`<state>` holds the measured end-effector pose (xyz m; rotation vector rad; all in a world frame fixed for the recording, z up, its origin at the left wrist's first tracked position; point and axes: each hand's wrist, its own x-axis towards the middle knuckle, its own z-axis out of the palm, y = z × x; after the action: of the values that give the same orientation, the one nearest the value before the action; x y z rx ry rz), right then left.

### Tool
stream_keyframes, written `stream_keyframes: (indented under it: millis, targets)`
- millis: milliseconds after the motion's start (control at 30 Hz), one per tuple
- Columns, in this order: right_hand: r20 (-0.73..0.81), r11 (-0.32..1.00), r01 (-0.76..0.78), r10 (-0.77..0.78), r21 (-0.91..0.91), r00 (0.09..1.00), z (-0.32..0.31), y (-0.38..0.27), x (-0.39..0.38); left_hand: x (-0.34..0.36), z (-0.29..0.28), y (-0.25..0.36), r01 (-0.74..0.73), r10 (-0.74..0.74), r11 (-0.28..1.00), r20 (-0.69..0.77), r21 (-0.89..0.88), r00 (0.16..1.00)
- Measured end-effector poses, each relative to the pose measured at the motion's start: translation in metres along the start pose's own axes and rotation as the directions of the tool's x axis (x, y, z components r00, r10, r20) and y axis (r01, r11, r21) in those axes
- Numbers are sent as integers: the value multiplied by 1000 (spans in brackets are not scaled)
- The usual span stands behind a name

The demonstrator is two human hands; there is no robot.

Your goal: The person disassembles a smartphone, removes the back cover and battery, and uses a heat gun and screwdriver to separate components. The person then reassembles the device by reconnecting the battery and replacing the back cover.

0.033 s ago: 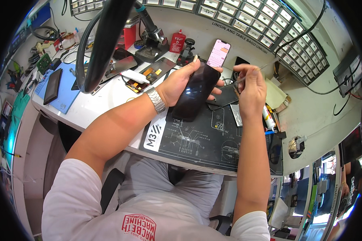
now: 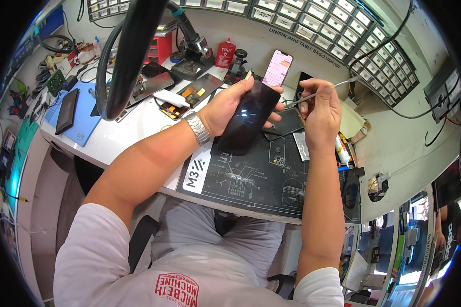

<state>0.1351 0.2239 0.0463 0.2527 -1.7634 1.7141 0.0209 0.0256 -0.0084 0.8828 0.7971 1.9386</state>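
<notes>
A dark-screened phone (image 2: 247, 120) rests tilted in my left hand (image 2: 224, 105). My thumb lies along its left edge and fingertips wrap round its right edge. A slim metal tool with a small flat tip (image 2: 344, 83) is pinched in my right hand (image 2: 322, 115), to the right of the phone and apart from it. One end of the tool points up and right; its other end reaches toward the phone. Beneath the phone lies a black work mat (image 2: 235, 179) with white line drawings. Behind my hands stands a second phone (image 2: 277, 69) with a lit screen.
Opened phone parts (image 2: 202, 89) and a white tube (image 2: 171, 97) lie left of my hands. A black microscope arm (image 2: 133, 56) crosses the left foreground. A red bottle (image 2: 225, 53) stands at the back. Small drawers (image 2: 312, 23) line the wall. Another white tube (image 2: 343, 150) lies right.
My right hand has shifted slightly to the right, and the metal tool has turned a little in its fingers. My left hand and the phone have hardly moved.
</notes>
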Motion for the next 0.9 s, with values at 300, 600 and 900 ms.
stream_keyframes:
  millis: [300,600,900]
  targets:
    - [-9,981,191,-190,41,982,25,7,-23,-1,-13,-5,-21,27,997,83,-77,996]
    - [22,974,197,-196,-110,980,21,5,-26,1,-11,-3,-2,3,1000,89,-11,996]
    - [36,974,218,-216,-61,976,25,8,-27,-1,-13,-3,-6,5,1000,73,23,997]
